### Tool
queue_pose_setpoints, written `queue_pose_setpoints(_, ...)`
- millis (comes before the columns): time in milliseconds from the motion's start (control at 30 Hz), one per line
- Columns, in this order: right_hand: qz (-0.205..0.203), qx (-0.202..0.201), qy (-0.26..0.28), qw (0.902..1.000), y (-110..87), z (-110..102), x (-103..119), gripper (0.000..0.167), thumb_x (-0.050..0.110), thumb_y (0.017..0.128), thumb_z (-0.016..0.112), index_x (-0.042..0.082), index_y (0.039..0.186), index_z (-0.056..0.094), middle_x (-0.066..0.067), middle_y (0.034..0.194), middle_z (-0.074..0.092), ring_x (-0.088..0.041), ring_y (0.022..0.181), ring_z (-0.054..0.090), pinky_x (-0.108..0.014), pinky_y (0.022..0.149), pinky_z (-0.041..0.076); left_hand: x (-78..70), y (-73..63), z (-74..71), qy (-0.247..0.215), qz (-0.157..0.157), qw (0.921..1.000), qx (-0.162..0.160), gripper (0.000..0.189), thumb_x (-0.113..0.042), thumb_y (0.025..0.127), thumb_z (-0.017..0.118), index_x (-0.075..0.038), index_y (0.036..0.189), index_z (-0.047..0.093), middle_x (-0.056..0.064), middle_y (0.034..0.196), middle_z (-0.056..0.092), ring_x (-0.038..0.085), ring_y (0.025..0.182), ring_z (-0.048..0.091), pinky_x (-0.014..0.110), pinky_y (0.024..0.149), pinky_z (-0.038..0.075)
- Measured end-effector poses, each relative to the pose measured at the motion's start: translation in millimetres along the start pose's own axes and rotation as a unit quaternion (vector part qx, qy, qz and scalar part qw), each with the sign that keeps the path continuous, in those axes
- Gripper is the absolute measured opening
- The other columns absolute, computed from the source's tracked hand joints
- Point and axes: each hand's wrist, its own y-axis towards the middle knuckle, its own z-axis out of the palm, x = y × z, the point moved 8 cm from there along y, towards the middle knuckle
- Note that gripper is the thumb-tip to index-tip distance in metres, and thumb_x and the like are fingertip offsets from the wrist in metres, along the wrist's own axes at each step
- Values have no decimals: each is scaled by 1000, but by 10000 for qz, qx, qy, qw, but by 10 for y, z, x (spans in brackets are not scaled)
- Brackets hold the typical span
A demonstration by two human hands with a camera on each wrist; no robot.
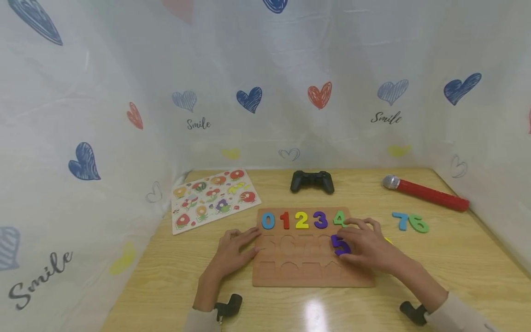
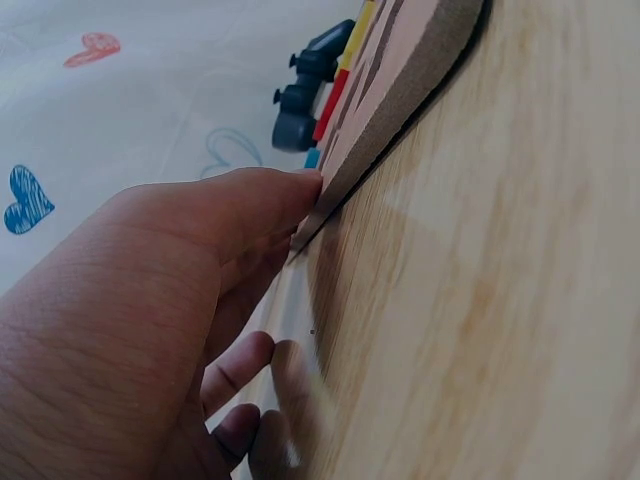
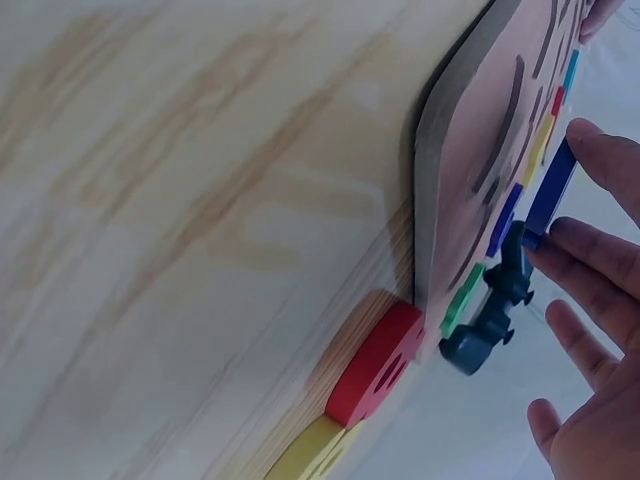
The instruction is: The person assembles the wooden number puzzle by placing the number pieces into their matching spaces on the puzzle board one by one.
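My right hand pinches a purple number 5 between thumb and fingers, over the right part of a wooden number board. In the right wrist view the number 5 is tilted and held above the board's face. Along the board's top row sit a blue 0, red 1, yellow 2, purple 3 and green 4. Bare outlined slots show in the two lower rows. At the board's left edge, my left hand touches it with thumb and fingertips.
A blue 7 and a green 6 lie to the right. Red and yellow pieces lie beside the board. Behind are a fruit puzzle, a black game controller and a red microphone. Curtains surround the table.
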Motion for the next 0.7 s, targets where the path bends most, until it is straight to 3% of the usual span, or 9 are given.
queue_pose_setpoints(300,-217,-94,-62,9997,85,56,84,45,37,81,82,11,117,72,3,117,70,-33,124,49,-61,95,22,-6,3,-4,27,0,10000,-25,47,-37,97,64,-26,142,59,-10,151,49,27,120,39,56,97,29)
queue_pose_setpoints(700,-185,-18,97,9998,178,118,165,45,38,84,80,11,119,71,2,118,70,-32,128,48,-61,98,22,-29,-5,-15,76,84,9999,1,48,-37,97,64,-25,143,58,-9,151,48,28,120,39,56,96,30)
